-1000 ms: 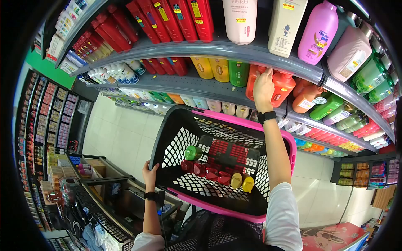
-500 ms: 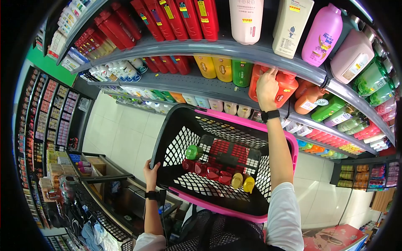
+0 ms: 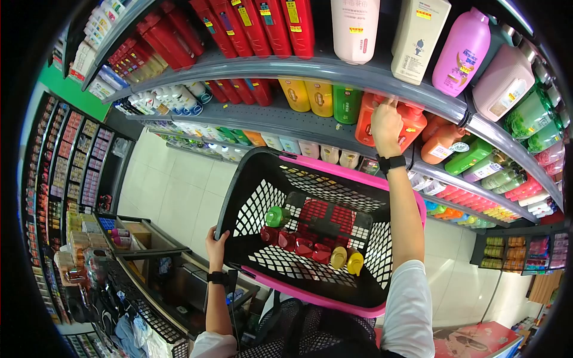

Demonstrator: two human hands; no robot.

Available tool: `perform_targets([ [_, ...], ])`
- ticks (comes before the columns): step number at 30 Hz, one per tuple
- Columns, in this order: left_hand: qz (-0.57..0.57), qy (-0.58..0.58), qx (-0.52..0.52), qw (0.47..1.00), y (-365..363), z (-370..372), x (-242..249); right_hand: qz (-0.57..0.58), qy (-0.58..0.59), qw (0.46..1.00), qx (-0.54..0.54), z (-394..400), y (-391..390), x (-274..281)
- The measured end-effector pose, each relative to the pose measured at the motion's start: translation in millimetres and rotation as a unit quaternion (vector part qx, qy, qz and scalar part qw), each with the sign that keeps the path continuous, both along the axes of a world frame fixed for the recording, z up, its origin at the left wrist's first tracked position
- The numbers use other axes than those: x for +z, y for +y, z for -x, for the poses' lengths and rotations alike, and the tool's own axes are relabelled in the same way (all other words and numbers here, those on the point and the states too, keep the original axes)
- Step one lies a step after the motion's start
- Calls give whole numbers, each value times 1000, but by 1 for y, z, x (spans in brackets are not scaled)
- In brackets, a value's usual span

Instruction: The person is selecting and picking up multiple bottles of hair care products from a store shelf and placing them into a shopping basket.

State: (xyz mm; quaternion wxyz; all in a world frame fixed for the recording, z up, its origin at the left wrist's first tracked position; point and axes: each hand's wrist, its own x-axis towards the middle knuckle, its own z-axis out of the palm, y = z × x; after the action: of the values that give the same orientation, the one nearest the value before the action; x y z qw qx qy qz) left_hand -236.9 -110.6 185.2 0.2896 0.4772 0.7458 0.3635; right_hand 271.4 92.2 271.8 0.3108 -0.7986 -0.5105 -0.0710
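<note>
My left hand (image 3: 215, 247) grips the near-left rim of a black and pink shopping basket (image 3: 399, 191) held up in front of me. Inside the basket lie a green bottle (image 3: 276, 216), several red bottles (image 3: 296, 244) and two yellow bottles (image 3: 346, 259). My right hand (image 3: 387, 126) reaches over the basket to the second shelf and closes around an orange-red bottle (image 3: 412, 123) standing there, next to another orange-red bottle (image 3: 364, 119). Both wrists wear black watches.
Grey shelves (image 3: 286, 122) hold rows of bottles: red ones (image 3: 262, 24), a white one (image 3: 356, 27), a pink one (image 3: 462, 51), yellow (image 3: 310, 95) and green (image 3: 345, 102). A white tiled aisle (image 3: 173, 191) runs left. A low display rack (image 3: 137, 256) stands at lower left.
My right hand has shifted slightly right and up along the shelf, staying on the orange-red bottle. The basket and my left hand have hardly moved.
</note>
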Motion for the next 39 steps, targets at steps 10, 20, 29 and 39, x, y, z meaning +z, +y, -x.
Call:
perform_targets([
  [10, 4, -22, -1, 1000, 4, -3, 0, -21, -24, 999, -1, -12, 0, -3],
  [20, 5, -13, -4, 1000, 2, -6, 4, 19, -1, 1000, -5, -9, -6, 0],
  [29, 18, -18, -2, 1000, 4, -1, -2, 8, -31, 998, -45, -4, -5, 0],
  [39, 5, -39, -9, 999, 4, -3, -3, 14, -12, 1000, -10, -17, -3, -7],
])
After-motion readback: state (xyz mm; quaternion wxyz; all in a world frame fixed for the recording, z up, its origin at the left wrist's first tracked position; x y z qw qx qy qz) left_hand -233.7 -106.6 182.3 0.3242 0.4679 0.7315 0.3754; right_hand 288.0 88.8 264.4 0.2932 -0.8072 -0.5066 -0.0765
